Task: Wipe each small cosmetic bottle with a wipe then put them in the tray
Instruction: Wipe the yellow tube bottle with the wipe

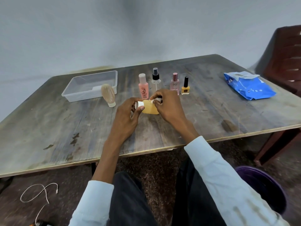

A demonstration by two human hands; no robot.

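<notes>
My left hand grips the white cap end of a yellow bottle held sideways just above the table. My right hand pinches a small white wipe against the bottle's upper right side. Behind my hands stand a pink bottle, a clear spray bottle, a pink perfume bottle and a yellow nail polish. A beige tube stands on its cap in front of the clear plastic tray at the back left.
A blue pack of wipes lies at the table's right. A dark red chair stands beyond the right corner. A purple bin and a white cable are on the floor by my legs.
</notes>
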